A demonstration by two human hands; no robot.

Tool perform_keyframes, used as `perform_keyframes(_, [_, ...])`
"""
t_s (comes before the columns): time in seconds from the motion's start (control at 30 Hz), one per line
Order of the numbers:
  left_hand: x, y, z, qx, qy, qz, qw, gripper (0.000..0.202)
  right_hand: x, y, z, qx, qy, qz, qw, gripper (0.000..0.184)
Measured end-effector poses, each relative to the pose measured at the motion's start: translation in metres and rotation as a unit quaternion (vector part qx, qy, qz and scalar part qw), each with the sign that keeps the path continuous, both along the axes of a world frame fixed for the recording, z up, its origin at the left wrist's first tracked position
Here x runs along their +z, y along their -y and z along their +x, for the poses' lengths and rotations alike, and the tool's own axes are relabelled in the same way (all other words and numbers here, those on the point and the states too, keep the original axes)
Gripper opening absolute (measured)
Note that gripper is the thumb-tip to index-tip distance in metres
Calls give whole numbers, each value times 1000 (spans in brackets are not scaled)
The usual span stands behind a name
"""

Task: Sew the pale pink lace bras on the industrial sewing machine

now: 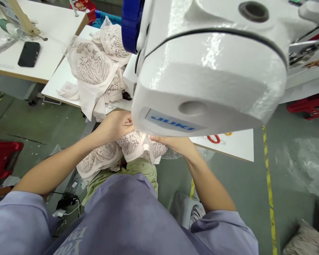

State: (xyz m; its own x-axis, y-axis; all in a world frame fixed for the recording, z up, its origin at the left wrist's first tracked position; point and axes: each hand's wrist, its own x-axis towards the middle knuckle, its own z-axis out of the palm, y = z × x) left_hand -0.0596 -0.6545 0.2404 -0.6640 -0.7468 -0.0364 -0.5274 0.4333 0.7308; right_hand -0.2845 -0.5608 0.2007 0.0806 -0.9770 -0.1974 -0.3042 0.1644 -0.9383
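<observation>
A pale pink lace bra [134, 145] hangs over my lap at the front edge of the sewing table, under the white sewing machine head [210, 88]. My left hand [118, 124] is closed with curled fingers on the bra's upper left edge. My right hand [172, 141] grips its right side, the thumb lying along the lace; the machine head hides part of this hand. Another lace cup section [103, 156] rests on my lap below my left forearm. The needle area is hidden behind the machine head.
Several lace bras [95, 67] are heaped on the table left of the machine. A black phone [29, 54] lies on the neighbouring table [53, 21]. Red-handled scissors [214, 139] sit at the right. Red stools [4, 157] stand on the floor, and plastic bags [305, 163] lie at right.
</observation>
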Motion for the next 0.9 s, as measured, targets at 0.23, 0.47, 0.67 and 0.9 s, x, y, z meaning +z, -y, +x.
perform_keyframes(0.23, [4, 0, -1, -6, 15, -1, 1000, 36, 0, 0, 0, -8, -8, -15, 1000, 37])
perform_keyframes(0.47, [7, -1, -3, -14, 27, -13, 999, 31, -5, -1, 0, -46, -36, -40, 997, 52])
perform_keyframes(0.67, [6, 0, 1, -22, 5, -40, 999, 31, -16, -4, -2, -57, -49, -49, 996, 39])
perform_keyframes(0.9, [4, 3, 6, 1, 36, -56, 998, 39, -89, -21, 4, -203, 77, -56, 975, 89])
